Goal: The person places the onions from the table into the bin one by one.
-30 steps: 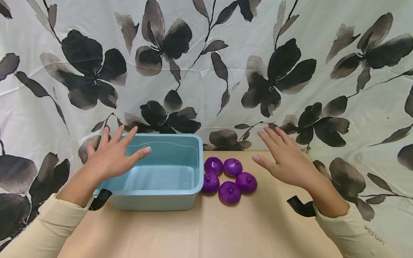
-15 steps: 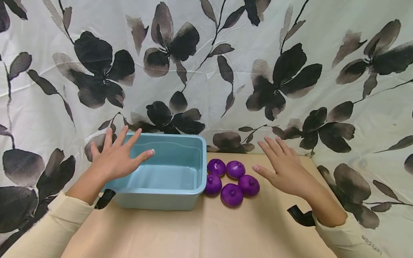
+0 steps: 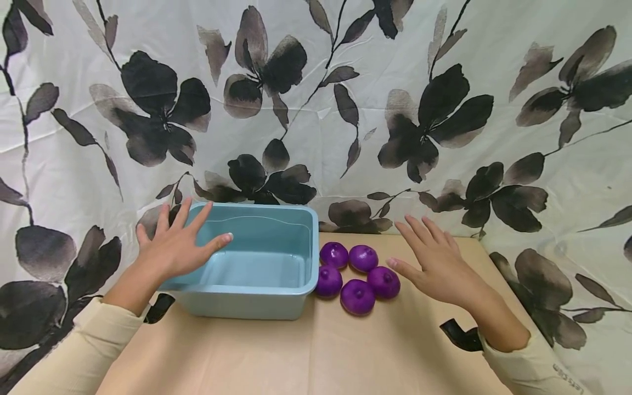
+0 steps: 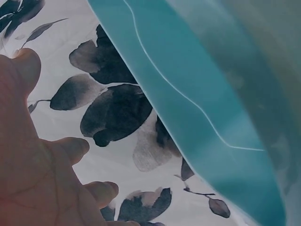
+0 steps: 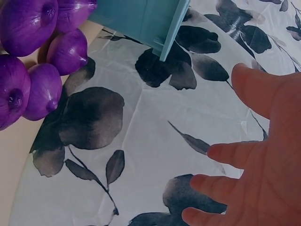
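My left hand (image 3: 176, 249) hovers with spread fingers over the left side of a light blue plastic tub (image 3: 247, 304). Inside, the tub shows a bare bottom. Just right of it sit several round purple onions (image 3: 357, 297), grouped close together on the table. To the right of the onions my right hand (image 3: 439, 263) is held in the air, fingers extended, thumb toward the group. Neither hand holds anything. In the left wrist view the tub's wall (image 4: 188, 94) lies beyond my fingers; in the right wrist view the onions (image 5: 28, 28) appear at upper left.
A light wooden-coloured table (image 3: 276, 356) carries the tub and onions. Behind it hangs a white cloth (image 3: 345, 137) printed with dark flowers, reaching down to the table's back edge. Black straps (image 3: 461, 334) show at both wrists.
The head view has shifted slightly, so the scene sits a little farther right. Both hands stay spread in nearly the same place; the tub and onions have not moved on the table.
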Motion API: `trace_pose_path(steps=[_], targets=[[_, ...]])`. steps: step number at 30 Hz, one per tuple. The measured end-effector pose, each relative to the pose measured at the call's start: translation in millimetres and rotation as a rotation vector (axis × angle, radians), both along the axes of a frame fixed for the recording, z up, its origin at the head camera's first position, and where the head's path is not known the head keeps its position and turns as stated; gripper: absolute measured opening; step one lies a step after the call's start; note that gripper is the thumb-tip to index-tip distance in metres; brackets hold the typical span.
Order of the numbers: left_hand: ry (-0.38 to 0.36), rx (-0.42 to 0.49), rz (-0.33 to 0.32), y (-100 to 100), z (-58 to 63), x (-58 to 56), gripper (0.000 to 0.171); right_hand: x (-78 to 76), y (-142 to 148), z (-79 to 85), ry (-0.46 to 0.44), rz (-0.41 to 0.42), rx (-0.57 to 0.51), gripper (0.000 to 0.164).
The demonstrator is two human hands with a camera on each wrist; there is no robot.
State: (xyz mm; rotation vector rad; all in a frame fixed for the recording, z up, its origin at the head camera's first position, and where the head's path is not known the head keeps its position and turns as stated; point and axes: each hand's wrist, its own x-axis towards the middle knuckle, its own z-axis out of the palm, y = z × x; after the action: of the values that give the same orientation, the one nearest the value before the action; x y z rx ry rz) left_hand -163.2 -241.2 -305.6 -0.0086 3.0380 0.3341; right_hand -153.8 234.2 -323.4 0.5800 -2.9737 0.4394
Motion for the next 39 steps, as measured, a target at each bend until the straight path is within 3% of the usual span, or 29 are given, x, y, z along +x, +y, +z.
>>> trace_pose_path(steps=[7,21,27,33,39], targets=[[-0.015,-0.005,0.013,-3.0,-7.9,3.9,0.105,2.5,4.2,-10.0,-0.003,0.012,-0.013,0.082],[-0.012,0.004,0.055,-19.3,-18.9,1.3,0.106,-2.7,10.4,-21.5,-0.017,0.017,-0.032,0.081],[-0.019,-0.005,0.076,-29.8,-24.7,6.2,0.106,-3.0,6.8,-26.3,-0.037,0.012,-0.035,0.084],[0.002,-0.014,0.073,-40.0,-25.8,3.3,0.105,-3.5,8.6,-32.3,-0.032,0.012,-0.047,0.083],[-0.02,0.026,0.073,-58.0,-30.2,5.4,0.109,-1.5,4.9,-47.3,-0.024,0.012,-0.064,0.08]])
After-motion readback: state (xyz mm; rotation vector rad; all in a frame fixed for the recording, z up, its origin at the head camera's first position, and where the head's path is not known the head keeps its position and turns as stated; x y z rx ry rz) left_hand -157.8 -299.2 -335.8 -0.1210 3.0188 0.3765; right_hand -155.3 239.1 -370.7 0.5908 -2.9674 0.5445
